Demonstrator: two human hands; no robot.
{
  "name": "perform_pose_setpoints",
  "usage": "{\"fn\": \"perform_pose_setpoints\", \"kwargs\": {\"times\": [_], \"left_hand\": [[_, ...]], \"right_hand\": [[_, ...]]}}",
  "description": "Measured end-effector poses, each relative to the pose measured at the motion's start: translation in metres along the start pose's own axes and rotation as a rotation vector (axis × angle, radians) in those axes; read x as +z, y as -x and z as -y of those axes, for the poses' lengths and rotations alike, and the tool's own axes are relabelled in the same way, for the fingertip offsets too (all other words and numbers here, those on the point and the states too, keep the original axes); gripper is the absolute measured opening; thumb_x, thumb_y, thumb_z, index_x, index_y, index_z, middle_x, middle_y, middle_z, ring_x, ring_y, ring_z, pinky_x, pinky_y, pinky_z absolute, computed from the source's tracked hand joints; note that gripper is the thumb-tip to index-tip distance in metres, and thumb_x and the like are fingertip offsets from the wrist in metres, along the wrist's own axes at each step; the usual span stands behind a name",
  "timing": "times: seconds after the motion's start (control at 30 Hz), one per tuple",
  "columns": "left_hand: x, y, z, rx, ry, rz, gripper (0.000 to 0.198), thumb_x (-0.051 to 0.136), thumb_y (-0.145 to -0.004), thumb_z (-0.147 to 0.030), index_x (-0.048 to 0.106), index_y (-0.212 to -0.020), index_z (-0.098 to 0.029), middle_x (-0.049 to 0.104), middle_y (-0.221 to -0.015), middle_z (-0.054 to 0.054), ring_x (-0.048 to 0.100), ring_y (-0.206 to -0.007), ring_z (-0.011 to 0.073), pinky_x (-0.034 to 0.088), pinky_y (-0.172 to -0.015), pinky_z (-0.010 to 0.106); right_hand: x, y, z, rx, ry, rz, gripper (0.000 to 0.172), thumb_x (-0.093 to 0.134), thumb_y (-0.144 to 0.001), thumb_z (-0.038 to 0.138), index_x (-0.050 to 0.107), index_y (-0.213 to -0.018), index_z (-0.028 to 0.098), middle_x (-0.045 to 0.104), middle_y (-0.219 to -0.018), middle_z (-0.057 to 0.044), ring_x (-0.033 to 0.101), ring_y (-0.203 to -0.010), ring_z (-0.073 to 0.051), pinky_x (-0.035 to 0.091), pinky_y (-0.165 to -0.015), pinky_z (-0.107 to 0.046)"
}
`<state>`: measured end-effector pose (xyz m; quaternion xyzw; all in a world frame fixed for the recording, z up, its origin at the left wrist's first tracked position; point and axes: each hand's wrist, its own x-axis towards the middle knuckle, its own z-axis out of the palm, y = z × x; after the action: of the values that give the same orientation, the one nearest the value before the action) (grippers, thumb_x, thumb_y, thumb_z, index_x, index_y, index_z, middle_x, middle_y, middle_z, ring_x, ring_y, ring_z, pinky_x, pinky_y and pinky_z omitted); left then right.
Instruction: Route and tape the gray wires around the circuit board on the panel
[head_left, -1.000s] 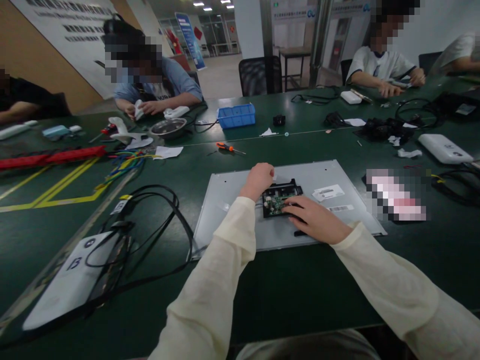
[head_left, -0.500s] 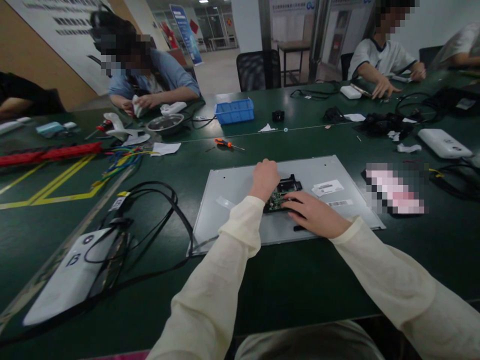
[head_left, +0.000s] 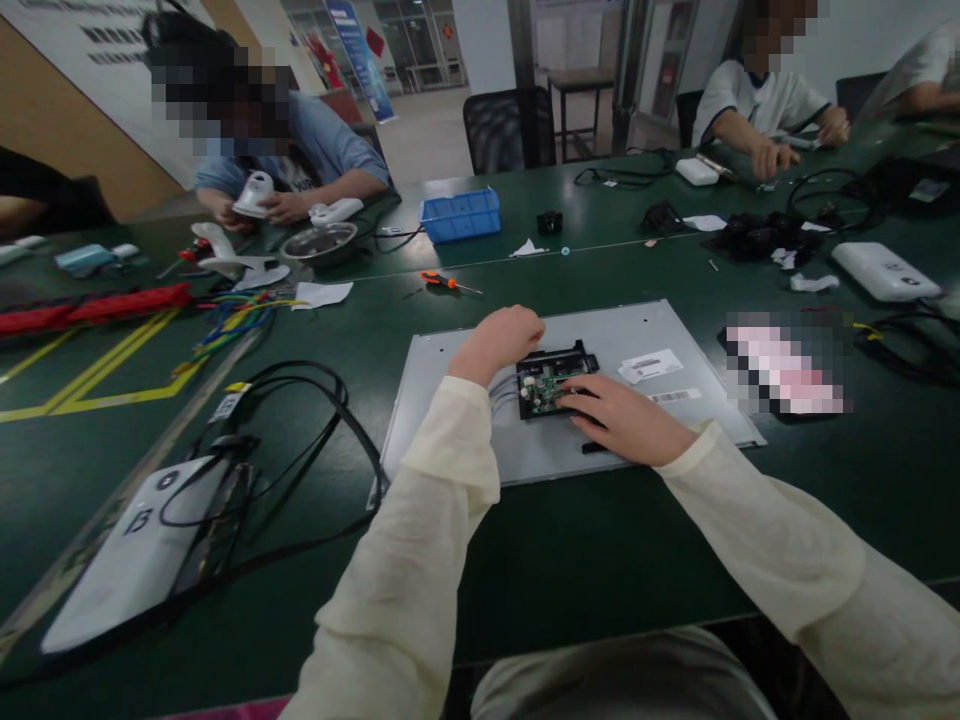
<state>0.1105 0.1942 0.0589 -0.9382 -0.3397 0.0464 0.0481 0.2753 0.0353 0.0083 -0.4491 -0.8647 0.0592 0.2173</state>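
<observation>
A grey metal panel (head_left: 450, 400) lies flat on the dark green table. On its middle sits a black frame with a green circuit board (head_left: 541, 393), and thin wires run from the board's left side. My left hand (head_left: 504, 340) is at the frame's upper left corner, its fingers curled and closed; what they hold, if anything, is hidden. My right hand (head_left: 630, 418) rests over the right part of the board with its fingers apart, the fingertips touching it. White labels (head_left: 651, 366) are stuck on the panel to the right.
An orange screwdriver (head_left: 448, 283) lies beyond the panel, near a blue basket (head_left: 461, 216). A pink phone (head_left: 784, 370) lies to the right. Black cables and a white device (head_left: 127, 560) are at the left. Two people work across the table (head_left: 525, 580).
My left hand has shifted left, uncovering more of the board and its wires. My right hand stays on the board. The person across at the left has raised a white object.
</observation>
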Motion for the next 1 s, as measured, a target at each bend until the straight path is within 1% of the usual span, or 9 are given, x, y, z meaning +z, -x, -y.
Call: {"fn": "perform_pose_setpoints", "kwargs": {"times": [0.27,0.4,0.57,0.73,0.87,1.0], "left_hand": [[0.001,0.001,0.003,0.079,-0.079,-0.005,0.026,0.049,-0.082,-0.015,0.074,-0.089,-0.018,0.072,-0.091,0.009,0.067,-0.087,0.0198,0.046,-0.076,0.027],[0.0,0.002,0.0,0.084,-0.086,0.003,0.025,0.05,-0.081,-0.015,0.074,-0.087,-0.018,0.073,-0.087,0.008,0.067,-0.083,0.0186,0.046,-0.073,0.025],[-0.002,0.004,-0.002,0.081,-0.089,0.008,0.025,0.051,-0.08,-0.014,0.074,-0.087,-0.019,0.073,-0.089,0.007,0.067,-0.082,0.0175,0.046,-0.072,0.024],[-0.002,0.003,-0.004,0.055,-0.125,0.016,0.026,0.05,-0.082,-0.014,0.074,-0.09,-0.017,0.073,-0.091,0.011,0.068,-0.086,0.0198,0.048,-0.075,0.027],[-0.001,0.004,-0.006,0.018,-0.173,0.011,0.026,0.05,-0.084,-0.014,0.075,-0.092,-0.015,0.073,-0.092,0.013,0.068,-0.089,0.0211,0.048,-0.078,0.028],[-0.001,0.006,-0.01,0.011,-0.227,-0.004,0.028,0.048,-0.086,-0.013,0.074,-0.095,-0.012,0.072,-0.093,0.017,0.069,-0.088,0.0243,0.05,-0.077,0.032]], "right_hand": [[0.003,0.0,-0.002,-0.006,-0.003,0.001,0.033,0.05,-0.091,0.017,0.06,-0.122,0.013,0.057,-0.13,-0.016,0.054,-0.12,-0.028,0.048,-0.101,-0.047],[0.003,0.001,-0.002,0.013,-0.005,0.009,0.034,0.049,-0.092,0.018,0.06,-0.124,0.013,0.056,-0.131,-0.016,0.054,-0.121,-0.028,0.048,-0.101,-0.048],[0.002,0.0,-0.002,0.017,-0.024,0.007,0.033,0.05,-0.091,0.018,0.061,-0.123,0.016,0.057,-0.13,-0.015,0.054,-0.121,-0.028,0.049,-0.099,-0.049],[0.002,-0.001,-0.002,0.0,-0.003,0.008,0.033,0.049,-0.092,0.018,0.061,-0.122,0.013,0.056,-0.131,-0.016,0.054,-0.121,-0.028,0.049,-0.101,-0.047],[0.0,0.0,-0.001,0.01,0.01,0.016,0.033,0.049,-0.092,0.019,0.06,-0.123,0.014,0.056,-0.131,-0.015,0.054,-0.12,-0.028,0.05,-0.099,-0.048],[0.001,0.0,-0.001,0.007,0.008,0.003,0.032,0.049,-0.092,0.018,0.061,-0.122,0.013,0.057,-0.13,-0.015,0.054,-0.12,-0.027,0.049,-0.099,-0.047]]}}
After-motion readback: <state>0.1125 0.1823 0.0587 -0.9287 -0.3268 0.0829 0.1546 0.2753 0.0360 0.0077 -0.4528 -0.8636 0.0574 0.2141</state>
